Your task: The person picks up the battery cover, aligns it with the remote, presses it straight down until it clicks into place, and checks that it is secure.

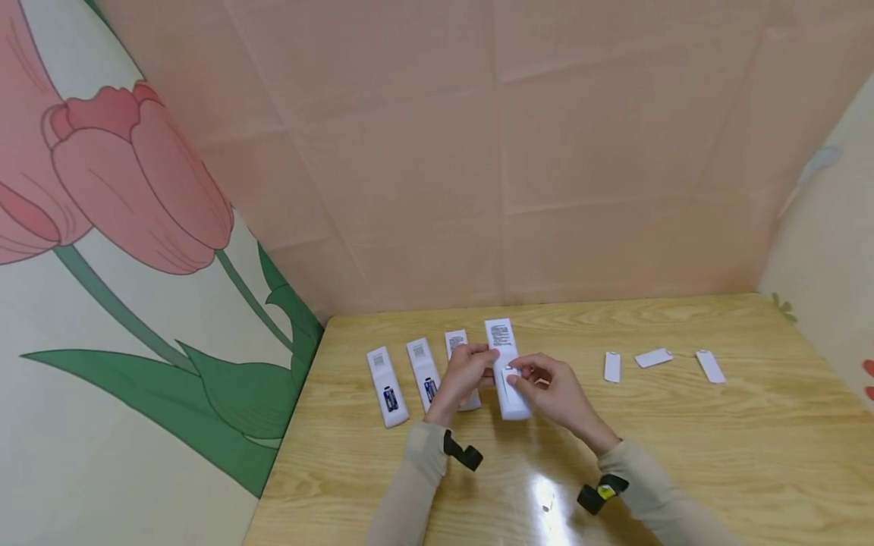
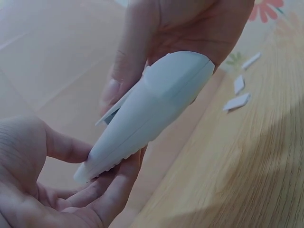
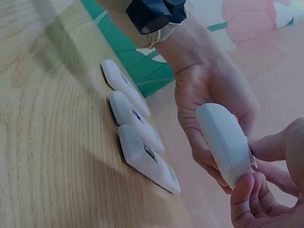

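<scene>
My left hand (image 1: 466, 373) grips a white remote control (image 1: 501, 343) by its side, back face up, just above the table. The fingers of my right hand (image 1: 556, 388) pinch the battery cover (image 1: 510, 388) at the remote's lower half. In the left wrist view the cover (image 2: 122, 100) stands tilted, one end raised, with a dark gap under it. Whether batteries lie beneath is hidden. In the right wrist view the held remote (image 3: 222, 137) appears edge-on between both hands.
Left of the held one, three white remotes lie back up: a far-left remote (image 1: 382, 371), a middle remote (image 1: 419, 356) and a third remote (image 1: 456, 339) partly behind my left hand. Blue batteries show in two. Three loose covers, including one cover (image 1: 612, 367), lie at right.
</scene>
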{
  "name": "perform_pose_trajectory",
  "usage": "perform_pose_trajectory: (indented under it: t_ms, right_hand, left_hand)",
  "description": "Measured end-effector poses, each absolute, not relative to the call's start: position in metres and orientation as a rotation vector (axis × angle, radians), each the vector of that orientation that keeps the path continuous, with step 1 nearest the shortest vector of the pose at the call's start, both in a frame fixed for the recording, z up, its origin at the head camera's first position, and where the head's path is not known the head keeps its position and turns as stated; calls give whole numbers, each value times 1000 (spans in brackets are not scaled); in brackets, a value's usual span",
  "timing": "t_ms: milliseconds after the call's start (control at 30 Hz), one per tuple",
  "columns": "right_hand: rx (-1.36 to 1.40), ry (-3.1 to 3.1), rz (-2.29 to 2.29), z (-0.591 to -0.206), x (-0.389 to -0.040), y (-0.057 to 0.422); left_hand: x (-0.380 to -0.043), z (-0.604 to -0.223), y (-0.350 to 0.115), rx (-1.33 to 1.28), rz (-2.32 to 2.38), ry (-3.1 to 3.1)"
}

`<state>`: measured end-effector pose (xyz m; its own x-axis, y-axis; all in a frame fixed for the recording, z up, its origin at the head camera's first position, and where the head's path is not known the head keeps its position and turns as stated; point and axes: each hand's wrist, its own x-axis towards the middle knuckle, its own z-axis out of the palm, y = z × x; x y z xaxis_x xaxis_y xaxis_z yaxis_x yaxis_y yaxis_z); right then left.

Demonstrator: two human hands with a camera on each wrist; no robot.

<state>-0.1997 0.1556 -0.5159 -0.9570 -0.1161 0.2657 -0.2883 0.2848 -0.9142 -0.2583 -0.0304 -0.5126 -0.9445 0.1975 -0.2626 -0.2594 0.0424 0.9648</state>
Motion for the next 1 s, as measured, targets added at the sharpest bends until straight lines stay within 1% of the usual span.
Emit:
perform_pose_trajectory:
  t_ms: [133,500,1000]
  right_hand:
    - [329,-2403,1755,-517,-200,155]
    - [41,-2478,1923,-518,-203,155]
    - [-9,-2533,2074,-518,-202,157]
  left_hand:
    - [-258,-512,-29,-74,1979,2007]
    - [-259,-509,-27,-74,2014,2019]
    - [-258,-507,-32,-38,2025,2012]
